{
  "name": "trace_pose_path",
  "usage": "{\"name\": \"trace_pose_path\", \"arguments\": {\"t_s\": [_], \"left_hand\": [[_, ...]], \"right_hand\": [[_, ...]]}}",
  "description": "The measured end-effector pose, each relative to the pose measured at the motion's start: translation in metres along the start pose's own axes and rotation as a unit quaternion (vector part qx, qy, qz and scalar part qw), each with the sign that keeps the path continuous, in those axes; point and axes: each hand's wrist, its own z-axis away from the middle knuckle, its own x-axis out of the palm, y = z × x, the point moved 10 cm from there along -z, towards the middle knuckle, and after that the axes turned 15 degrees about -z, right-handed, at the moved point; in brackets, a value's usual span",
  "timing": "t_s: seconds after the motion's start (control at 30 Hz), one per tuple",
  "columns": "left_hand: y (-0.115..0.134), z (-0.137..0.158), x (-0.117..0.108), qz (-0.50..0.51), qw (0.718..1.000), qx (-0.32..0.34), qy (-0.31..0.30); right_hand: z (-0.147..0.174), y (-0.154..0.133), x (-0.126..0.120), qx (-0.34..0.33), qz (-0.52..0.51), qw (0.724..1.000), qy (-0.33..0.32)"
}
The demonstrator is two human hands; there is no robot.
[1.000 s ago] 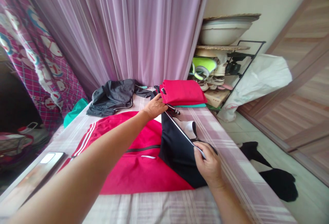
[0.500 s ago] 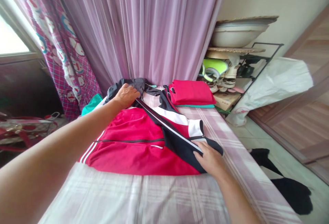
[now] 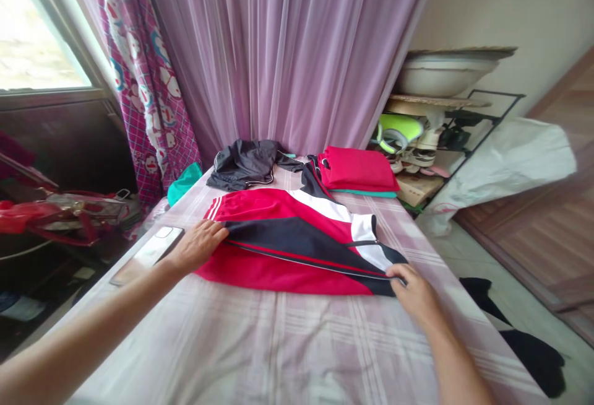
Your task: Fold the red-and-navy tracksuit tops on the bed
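Note:
A red, black and white track jacket lies on the bed, its black sleeve with thin red and white piping laid lengthwise across the body. My left hand is closed on the sleeve's end at the jacket's left side. At the opposite end, the fingers of my right hand pinch the piped edge by the shoulder. The white collar points right. Another black sleeve runs up toward a folded red garment, which rests on a teal one. My left fingertips are partly hidden.
Dark clothing with white piping lies at the back of the bed, near teal cloth. A phone rests by the left edge. Purple curtains hang behind. A shoe rack stands right; black cloth is on the floor.
My left hand has drawn the sleeve from the back toward the left front, folding it over the red body. The right hand stays at the shoulder. The view has shifted left, showing the phone.

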Motion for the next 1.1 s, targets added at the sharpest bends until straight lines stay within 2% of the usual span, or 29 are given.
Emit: {"name": "trace_pose_path", "arguments": {"t_s": [0.1,0.17,0.27,0.37,0.5,0.63,0.7,0.77,0.8,0.87,1.0,1.1], "left_hand": [[-0.004,0.013,0.016,0.006,0.998,-0.058,-0.015],[-0.011,0.009,0.012,0.009,0.997,-0.073,-0.007],[-0.017,0.003,-0.009,0.003,0.997,-0.067,0.028],[-0.01,0.014,-0.018,0.007,0.998,-0.041,0.044],[0.008,0.044,-0.003,0.05,0.998,-0.016,0.017],[0.012,0.057,0.007,0.11,0.993,-0.025,-0.018],[0.007,0.053,0.005,0.136,0.989,-0.034,-0.034],[0.002,0.044,0.002,0.146,0.987,-0.056,-0.037],[-0.001,0.037,0.001,0.144,0.986,-0.074,-0.032],[-0.001,0.024,0.003,0.132,0.985,-0.113,-0.021],[0.017,0.008,0.028,0.089,0.978,-0.181,-0.044],[0.03,0.005,0.044,0.077,0.976,-0.192,-0.067]], "right_hand": [[0.004,-0.004,0.003,0.004,0.031,1.0,0.002],[0.007,-0.008,0.002,0.004,0.048,0.999,0.014],[0.012,-0.014,-0.004,-0.001,0.08,0.995,0.056],[0.019,-0.019,-0.003,-0.006,0.107,0.992,0.069],[0.028,-0.027,0.0,-0.014,0.13,0.989,0.073],[0.027,-0.034,-0.002,0.0,0.147,0.987,0.058],[0.02,-0.05,-0.007,-0.015,0.145,0.987,0.064],[0.01,-0.083,-0.005,-0.057,0.132,0.986,0.079],[0.003,-0.104,0.002,-0.083,0.122,0.986,0.081],[-0.01,-0.152,0.031,-0.131,0.086,0.986,0.065],[-0.033,-0.232,0.138,-0.167,0.047,0.984,-0.049],[-0.038,-0.249,0.216,-0.145,0.075,0.974,-0.158]]}}
